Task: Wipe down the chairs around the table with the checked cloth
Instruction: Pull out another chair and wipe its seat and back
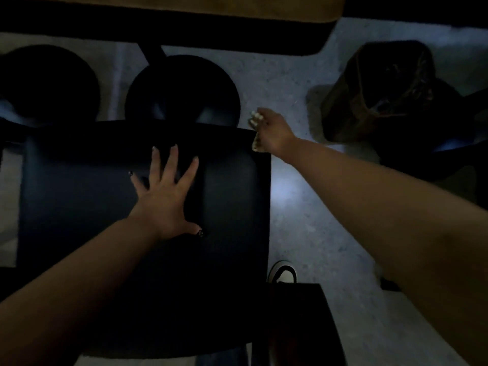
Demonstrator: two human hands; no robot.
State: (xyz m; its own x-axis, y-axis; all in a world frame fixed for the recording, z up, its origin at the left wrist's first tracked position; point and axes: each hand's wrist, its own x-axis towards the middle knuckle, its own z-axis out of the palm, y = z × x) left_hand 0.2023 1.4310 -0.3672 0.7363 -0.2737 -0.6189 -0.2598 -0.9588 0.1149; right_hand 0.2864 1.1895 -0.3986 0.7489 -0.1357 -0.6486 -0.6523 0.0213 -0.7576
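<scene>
Pressing the chair (pixel 79 194), left hand (pixel 165 196) fingers spread; right hand (pixel 272 133) fingers clamp cloth (pixel 255 142).

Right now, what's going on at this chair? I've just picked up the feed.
A person is leaning over a dark chair pulled out from the table. The left hand lies flat on the seat, fingers spread. The right hand is at the seat's far right corner, fingers curled round a small light thing that may be the cloth; the picture is too dark to show a checked pattern. A bin with a liner stands on the floor to the right.
</scene>
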